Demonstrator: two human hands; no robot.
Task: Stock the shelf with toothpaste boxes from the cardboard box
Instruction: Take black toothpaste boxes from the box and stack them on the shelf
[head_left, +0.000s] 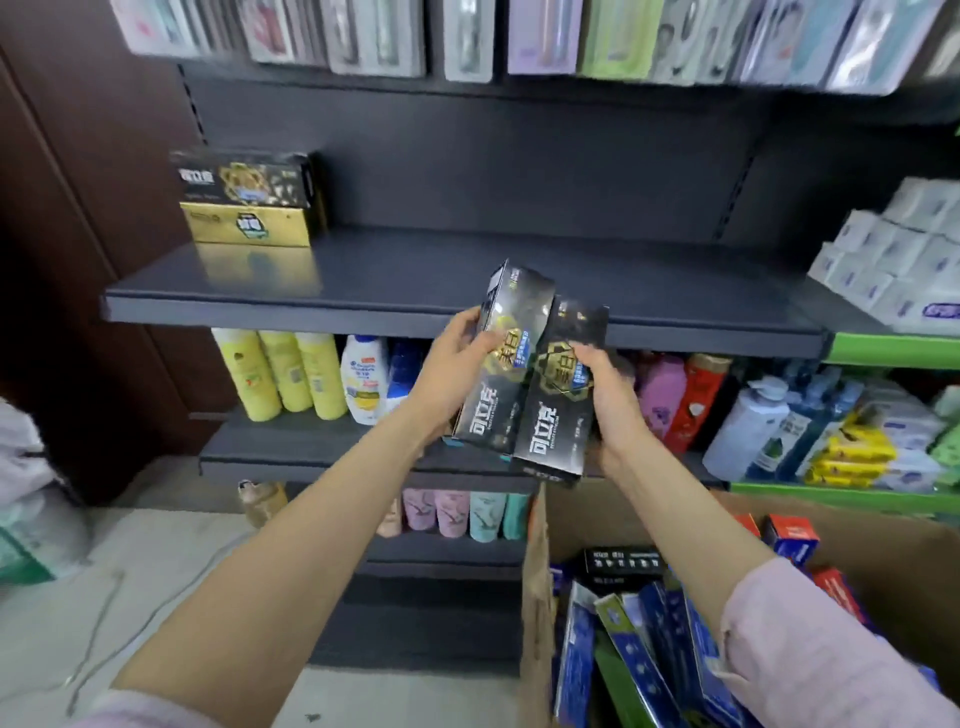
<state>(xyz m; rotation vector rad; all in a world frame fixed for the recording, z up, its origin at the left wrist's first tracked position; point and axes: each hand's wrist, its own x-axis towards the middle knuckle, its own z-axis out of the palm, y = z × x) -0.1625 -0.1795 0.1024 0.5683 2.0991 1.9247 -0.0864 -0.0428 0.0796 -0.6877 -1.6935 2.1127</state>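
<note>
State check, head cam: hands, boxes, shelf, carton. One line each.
left hand: grip on black toothpaste box, tilted
right hand: grip on second black box, tilted
shelf: mostly bare, black-on-gold stack at left
cardboard box: open, boxes inside

Two black toothpaste boxes with gold emblems, one (506, 358) beside the other (563, 387), tilt upright in front of the grey shelf (415, 280), which carries a black-on-gold stack (247, 197) at its left. The cardboard box (537, 597) below holds blue, red and black cartons lying jumbled.
</note>
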